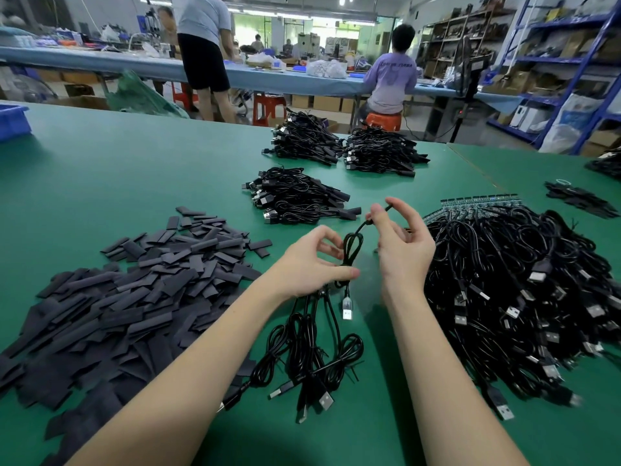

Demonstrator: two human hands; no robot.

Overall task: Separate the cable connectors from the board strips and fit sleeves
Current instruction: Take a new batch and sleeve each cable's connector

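My left hand grips a bunch of black USB cables that hang down from it over the green table. One coiled cable rises between my hands. My right hand pinches that cable's upper end between thumb and fingers. A big pile of black cables lies at my right, with blue-green board strips along its far edge. A heap of flat black sleeves lies at my left.
Three stacks of bundled cables sit further back on the table. A small pile of sleeves is at the far right, a blue bin at the far left. People work at a long bench behind.
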